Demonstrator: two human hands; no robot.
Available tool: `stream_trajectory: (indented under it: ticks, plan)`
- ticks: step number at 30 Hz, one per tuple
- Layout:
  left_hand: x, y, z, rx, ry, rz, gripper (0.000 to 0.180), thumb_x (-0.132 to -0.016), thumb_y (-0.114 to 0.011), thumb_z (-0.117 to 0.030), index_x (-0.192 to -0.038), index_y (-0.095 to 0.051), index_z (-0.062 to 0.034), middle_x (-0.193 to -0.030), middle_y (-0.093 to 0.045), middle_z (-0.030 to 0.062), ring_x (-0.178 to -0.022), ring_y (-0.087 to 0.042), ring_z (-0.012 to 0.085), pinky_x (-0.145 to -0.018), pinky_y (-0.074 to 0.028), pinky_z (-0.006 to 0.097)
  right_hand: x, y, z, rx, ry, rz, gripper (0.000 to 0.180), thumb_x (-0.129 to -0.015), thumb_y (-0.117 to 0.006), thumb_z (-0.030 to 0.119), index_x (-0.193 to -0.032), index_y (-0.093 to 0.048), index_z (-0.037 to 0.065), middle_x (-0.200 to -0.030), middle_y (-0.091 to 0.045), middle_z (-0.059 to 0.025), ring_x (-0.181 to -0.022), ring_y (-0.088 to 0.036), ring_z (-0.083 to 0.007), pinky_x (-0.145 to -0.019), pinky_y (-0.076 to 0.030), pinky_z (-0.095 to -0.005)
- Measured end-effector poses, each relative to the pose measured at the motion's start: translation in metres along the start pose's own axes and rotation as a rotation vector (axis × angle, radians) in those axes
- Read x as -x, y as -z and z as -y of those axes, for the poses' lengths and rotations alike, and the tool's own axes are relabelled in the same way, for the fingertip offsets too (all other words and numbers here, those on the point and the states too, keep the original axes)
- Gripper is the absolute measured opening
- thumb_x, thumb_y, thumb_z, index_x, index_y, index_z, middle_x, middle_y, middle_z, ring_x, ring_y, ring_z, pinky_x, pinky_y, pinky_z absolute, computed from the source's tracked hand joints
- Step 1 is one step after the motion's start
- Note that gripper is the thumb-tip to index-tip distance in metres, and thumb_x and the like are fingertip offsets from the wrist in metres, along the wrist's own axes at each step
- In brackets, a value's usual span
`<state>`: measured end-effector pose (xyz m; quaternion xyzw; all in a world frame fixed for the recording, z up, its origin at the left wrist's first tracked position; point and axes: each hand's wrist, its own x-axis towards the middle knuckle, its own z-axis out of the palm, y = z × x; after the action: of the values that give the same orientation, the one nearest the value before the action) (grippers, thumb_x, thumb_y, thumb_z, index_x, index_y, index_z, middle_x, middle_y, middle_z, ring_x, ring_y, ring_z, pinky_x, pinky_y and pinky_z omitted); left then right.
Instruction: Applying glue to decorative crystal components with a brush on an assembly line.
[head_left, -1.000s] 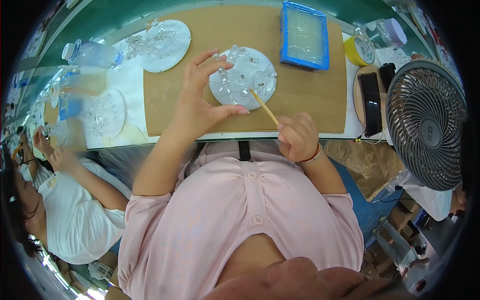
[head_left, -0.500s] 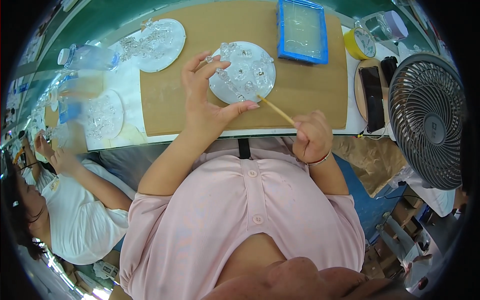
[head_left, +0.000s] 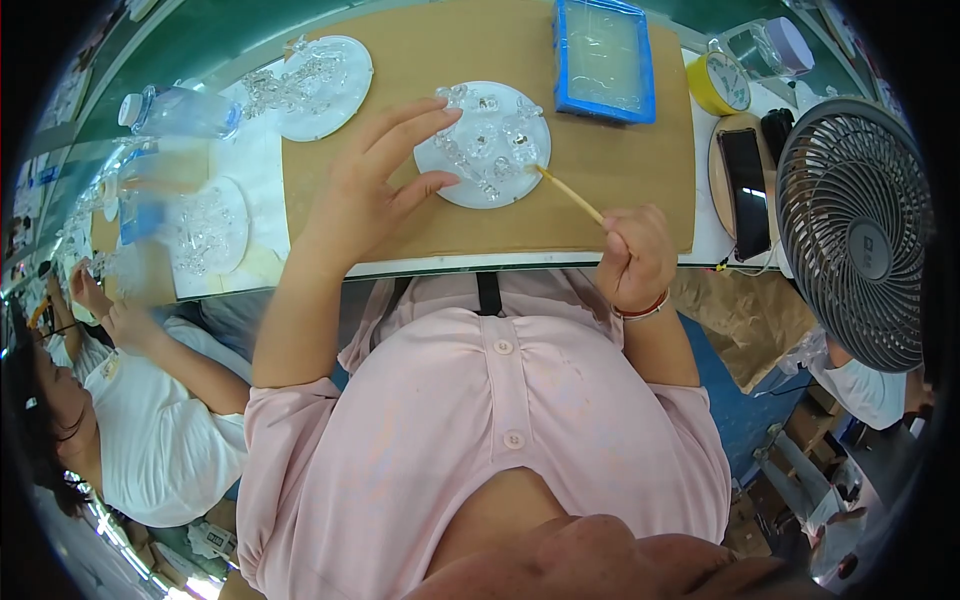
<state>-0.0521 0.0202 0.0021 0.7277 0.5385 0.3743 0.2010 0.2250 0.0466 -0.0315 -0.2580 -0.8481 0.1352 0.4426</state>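
Observation:
A round white plate [head_left: 515, 190] lies on the brown cardboard, with several small clear glass-like pieces [head_left: 480, 140] spread over it. My left hand [head_left: 385, 170] reaches over its left rim, thumb and fingers spread wide apart, nothing visibly held. In my closed right hand [head_left: 638, 258] is a thin yellowish wooden stick [head_left: 575, 195], slanting up and left. Its tip is at the plate's right rim, near the clear pieces; I cannot tell whether it touches one.
A blue-rimmed tray [head_left: 605, 65], yellow tape roll [head_left: 718, 84], lidded jar [head_left: 765, 50], phone [head_left: 742, 190] and fan [head_left: 855, 235] stand right. Another white plate [head_left: 350, 85] of clear pieces and a bottle [head_left: 185, 112] are left, where a co-worker [head_left: 150, 420] sits.
My left hand has drawn back leftward from the plate's rim, its thumb shifting up and left. My right hand has moved slightly right, and the stick's tip with it.

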Motion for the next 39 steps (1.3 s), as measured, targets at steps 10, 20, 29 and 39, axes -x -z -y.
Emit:
stream_trajectory:
  ticks: [10,20,29,39]
  plan:
    - [0.020,-0.019,0.001,-0.129,-0.085,-0.195,0.053,-0.062,-0.077,0.005,-0.112,-0.067,-0.0087,-0.094,-0.064,0.0089,-0.076,-0.062,0.0185,-0.060,-0.050,0.027,0.006,-0.006,0.017,-0.100,0.095,0.130,0.011,-0.080,-0.057,0.002,-0.090,-0.051,0.004,-0.077,-0.062,-0.0099,-0.059,-0.053,-0.0247,-0.054,-0.041,-0.0346]
    - [0.029,-0.026,0.001,-0.076,-0.189,-0.259,0.041,-0.064,-0.075,0.009,-0.103,-0.069,-0.0037,-0.083,-0.064,0.0084,-0.066,-0.060,0.0159,-0.055,-0.047,0.026,0.000,-0.010,0.010,-0.120,0.132,0.115,0.014,-0.082,-0.057,0.003,-0.095,-0.052,0.002,-0.078,-0.061,-0.0117,-0.059,-0.053,-0.0259,-0.054,-0.042,-0.0352]
    - [0.025,-0.029,-0.003,-0.075,-0.131,-0.311,0.030,-0.066,-0.078,-0.002,-0.095,-0.070,-0.0073,-0.075,-0.062,0.0056,-0.064,-0.059,0.0175,-0.052,-0.046,0.028,-0.002,-0.002,0.006,-0.179,0.000,0.093,0.011,-0.094,-0.047,0.013,-0.092,-0.051,0.003,-0.076,-0.061,-0.0153,-0.054,-0.050,-0.0269,-0.055,-0.041,-0.0377]
    - [0.012,-0.033,-0.004,-0.224,-0.129,-0.393,0.032,-0.065,-0.080,-0.003,-0.095,-0.070,-0.0062,-0.072,-0.060,0.0045,-0.064,-0.056,0.0183,-0.056,-0.046,0.029,-0.037,0.023,-0.030,-0.063,-0.214,-0.456,0.022,-0.099,-0.044,0.019,-0.094,-0.051,-0.002,-0.073,-0.060,-0.0105,-0.059,-0.053,-0.0129,-0.058,-0.045,-0.0234]
